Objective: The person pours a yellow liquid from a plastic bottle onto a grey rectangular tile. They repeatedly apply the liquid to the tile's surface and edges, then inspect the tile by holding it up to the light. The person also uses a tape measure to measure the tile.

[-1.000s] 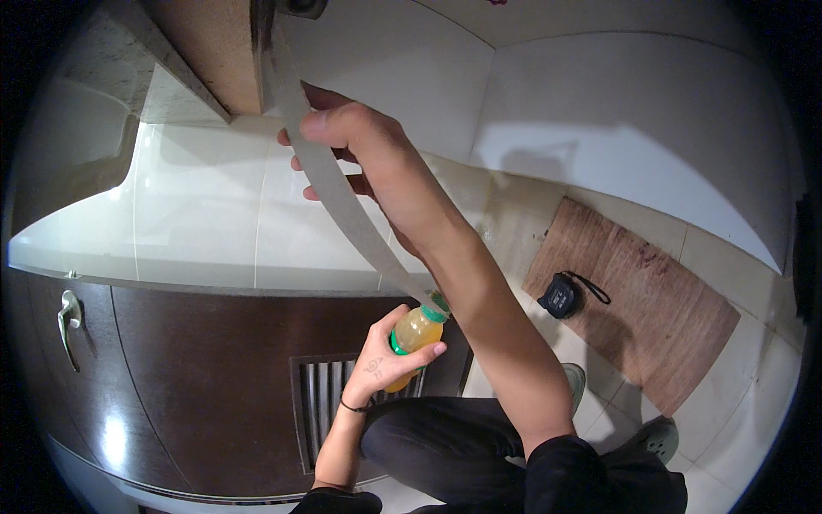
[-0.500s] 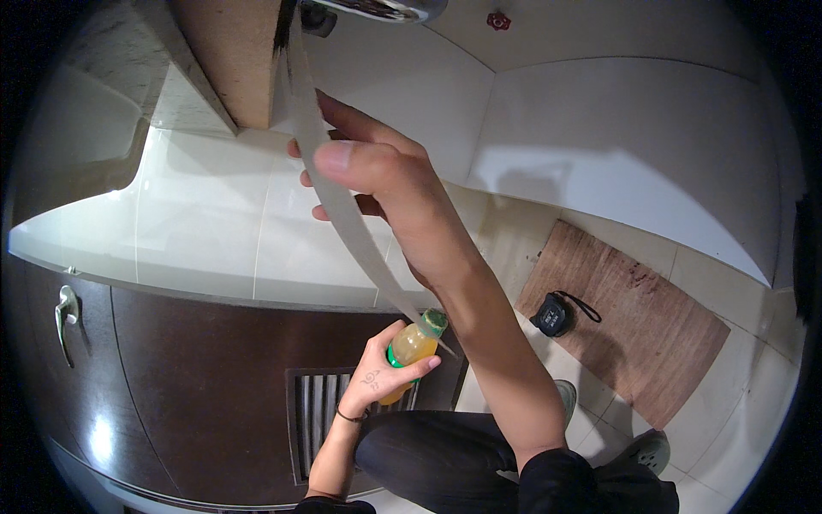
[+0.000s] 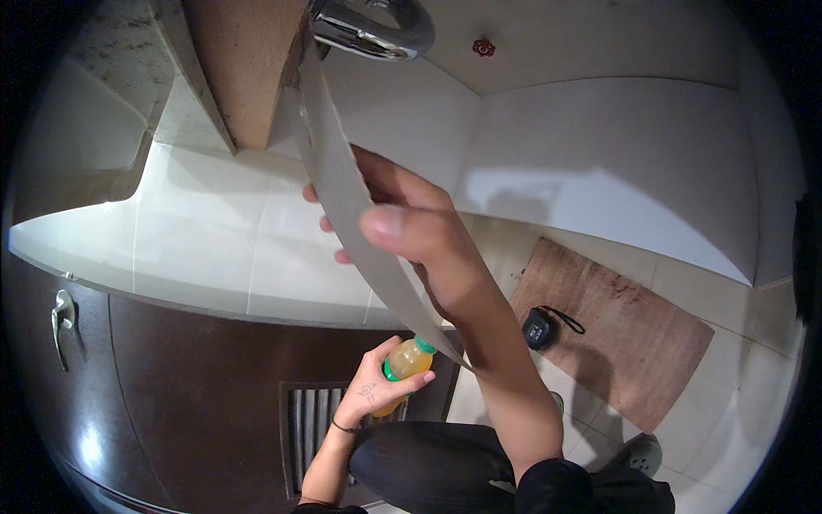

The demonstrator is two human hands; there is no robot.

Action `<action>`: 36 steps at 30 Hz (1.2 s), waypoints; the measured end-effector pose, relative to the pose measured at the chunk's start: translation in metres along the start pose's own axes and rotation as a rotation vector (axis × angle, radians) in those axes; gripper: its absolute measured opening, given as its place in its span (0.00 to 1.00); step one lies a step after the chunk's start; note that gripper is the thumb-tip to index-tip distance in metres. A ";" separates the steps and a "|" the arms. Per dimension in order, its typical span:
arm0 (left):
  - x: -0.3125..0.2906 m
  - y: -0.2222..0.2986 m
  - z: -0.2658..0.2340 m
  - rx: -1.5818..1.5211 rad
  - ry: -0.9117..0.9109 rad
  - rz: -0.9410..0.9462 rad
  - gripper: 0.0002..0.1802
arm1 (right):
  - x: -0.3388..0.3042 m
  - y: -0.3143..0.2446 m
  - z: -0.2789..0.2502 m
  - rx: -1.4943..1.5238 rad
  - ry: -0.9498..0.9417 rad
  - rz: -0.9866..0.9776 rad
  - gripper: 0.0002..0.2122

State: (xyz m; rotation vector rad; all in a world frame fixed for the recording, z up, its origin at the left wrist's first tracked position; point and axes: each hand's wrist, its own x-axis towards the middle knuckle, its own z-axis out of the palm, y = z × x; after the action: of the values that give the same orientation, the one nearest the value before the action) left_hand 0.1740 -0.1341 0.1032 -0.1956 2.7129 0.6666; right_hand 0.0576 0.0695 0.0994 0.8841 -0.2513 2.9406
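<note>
My left hand [image 3: 370, 387] is wrapped round a small plastic bottle [image 3: 411, 359] of yellow liquid with a green cap. It is tilted, cap uppermost, low in the middle of the view. My right hand [image 3: 425, 233] grips a long, thin, whitish strip [image 3: 345, 214], thumb on the near face and fingertips showing past the far edge. From the edge of a brown board [image 3: 242, 64] at the top, the strip curves down to a pointed end by my right forearm. Its lower part passes close to the bottle cap; whether they touch, I cannot tell.
A chrome curved fitting [image 3: 368, 43] sits beside the board's edge. On the floor at right, a black tape measure [image 3: 539, 328] with a strap lies on a wood-patterned panel [image 3: 616, 317]. A dark door [image 3: 197, 385] with a metal handle [image 3: 62, 325] stands at left.
My right hand has slid down and slightly right along the strip, its fingers still round it. The bottle in my left hand is slightly lower. The whole view has shifted a little.
</note>
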 end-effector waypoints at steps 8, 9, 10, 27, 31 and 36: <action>-0.002 0.012 0.000 -0.009 -0.013 0.058 0.23 | 0.008 -0.001 -0.002 0.043 -0.032 0.013 0.29; -0.003 0.012 0.001 -0.064 0.009 0.104 0.23 | -0.002 0.000 0.001 -0.011 -0.073 0.012 0.29; -0.004 0.011 0.001 -0.077 0.063 0.099 0.22 | -0.013 0.001 0.003 -0.066 -0.113 0.014 0.30; 0.006 0.070 -0.121 1.234 0.486 0.673 0.25 | -0.148 0.065 -0.064 0.252 0.390 0.453 0.33; 0.026 0.097 -0.129 1.486 0.302 0.706 0.29 | -0.153 0.076 -0.061 0.287 0.389 0.512 0.30; 0.047 0.104 -0.117 1.495 0.239 0.858 0.29 | -0.158 0.079 -0.060 0.248 0.346 0.513 0.28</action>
State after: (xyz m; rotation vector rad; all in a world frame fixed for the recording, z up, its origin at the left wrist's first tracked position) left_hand 0.0738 -0.1006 0.2277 1.2923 2.6117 -1.3450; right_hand 0.1479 0.0006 -0.0481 0.3422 -0.1039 3.5934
